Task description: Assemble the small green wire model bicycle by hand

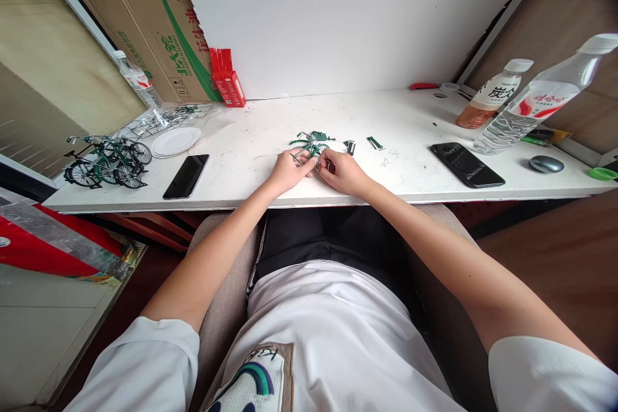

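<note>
Left hand (288, 171): gripping small green part (315, 151) at front of tabletop (270, 121). Right hand (345, 172): fingertips pinching same part, hands nearly meeting. Loose green pieces (318, 136): lying just beyond hands. Green strip (374, 142): lying farther right. Miniature bicycles (109, 164): standing at left end, near white plates (176, 141). Left phone (187, 176), right phone (467, 165): lying flat, flanking hands.
</note>
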A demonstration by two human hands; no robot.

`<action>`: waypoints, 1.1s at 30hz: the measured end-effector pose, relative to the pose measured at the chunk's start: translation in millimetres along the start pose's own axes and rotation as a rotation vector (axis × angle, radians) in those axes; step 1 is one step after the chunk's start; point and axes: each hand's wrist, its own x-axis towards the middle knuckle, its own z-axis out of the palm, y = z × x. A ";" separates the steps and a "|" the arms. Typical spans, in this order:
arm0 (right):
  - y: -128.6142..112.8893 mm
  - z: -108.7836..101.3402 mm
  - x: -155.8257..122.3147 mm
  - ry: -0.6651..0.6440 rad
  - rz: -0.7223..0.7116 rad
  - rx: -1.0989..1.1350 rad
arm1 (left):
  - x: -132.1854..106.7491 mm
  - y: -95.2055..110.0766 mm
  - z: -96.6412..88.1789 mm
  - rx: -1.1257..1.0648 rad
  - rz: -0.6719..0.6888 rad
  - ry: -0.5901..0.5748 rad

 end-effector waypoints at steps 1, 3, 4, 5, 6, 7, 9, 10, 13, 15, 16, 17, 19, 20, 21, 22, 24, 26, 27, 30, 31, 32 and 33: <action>-0.1 0.1 0.0 0.002 0.000 -0.001 | 0.0 -0.2 0.0 0.003 0.001 0.002; -0.5 0.0 -0.1 0.003 -0.002 -0.003 | 0.2 -0.8 0.1 0.005 0.005 0.006; -0.8 0.0 -0.2 0.003 -0.003 -0.005 | 0.3 -1.1 0.2 0.003 0.007 0.006; -1.0 -0.1 -0.4 0.002 -0.004 -0.006 | 0.4 -1.5 0.3 0.000 0.008 0.007; -1.2 -0.2 -0.5 0.001 -0.004 -0.008 | 0.6 -1.8 0.4 -0.002 0.008 0.007; -1.3 -0.3 -0.7 -0.001 -0.004 -0.010 | 0.7 -2.2 0.5 -0.003 0.008 0.008; -1.5 -0.4 -1.0 -0.003 -0.003 -0.015 | 0.8 -2.8 0.6 -0.003 0.007 0.012; -1.6 -0.4 -1.1 -0.004 -0.004 -0.017 | 0.9 -3.0 0.6 -0.001 0.008 0.013; -2.0 -0.1 -1.4 -0.003 -0.016 -0.022 | 0.7 -3.0 0.2 0.008 0.009 0.011; -2.3 0.0 -1.6 -0.002 -0.023 -0.023 | 0.6 -2.5 0.1 0.015 0.011 0.008; -2.5 0.0 -1.6 -0.002 -0.025 -0.024 | 0.5 -2.2 0.0 0.015 0.012 0.008; -2.6 0.0 -1.6 -0.003 -0.025 -0.025 | 0.5 -1.9 0.0 0.013 0.012 0.009; -2.4 -0.1 -1.6 -0.005 -0.024 -0.028 | 0.5 -1.4 0.1 0.004 0.009 0.012; -2.2 -0.1 -1.6 -0.005 -0.024 -0.029 | 0.5 -1.2 0.2 0.000 0.005 0.013; -2.0 0.0 -1.5 -0.005 -0.025 -0.032 | 0.5 -1.0 0.3 -0.003 0.001 0.014; -1.7 0.0 -1.4 -0.004 -0.026 -0.035 | 0.5 -0.9 0.3 -0.006 -0.003 0.014; -1.2 0.1 -1.3 -0.001 -0.030 -0.040 | 0.6 -0.5 0.5 -0.015 -0.008 0.013; -1.1 0.2 -1.2 -0.001 -0.039 -0.044 | 0.7 -0.2 0.6 -0.025 -0.012 0.012; -1.1 0.3 -1.2 -0.001 -0.043 -0.045 | 0.7 -0.2 0.7 -0.027 -0.014 0.012; -1.4 0.6 -1.0 0.003 -0.050 -0.047 | 0.7 -0.3 0.6 -0.023 -0.025 0.010; -1.5 0.7 -1.0 0.005 -0.051 -0.047 | 0.6 -0.3 0.5 -0.021 -0.027 0.012; -1.5 0.8 -1.0 0.005 -0.051 -0.047 | 0.5 -0.3 0.3 -0.020 -0.027 0.013; -1.5 0.8 -1.1 0.005 -0.051 -0.047 | 0.4 -0.2 0.1 -0.021 -0.026 0.014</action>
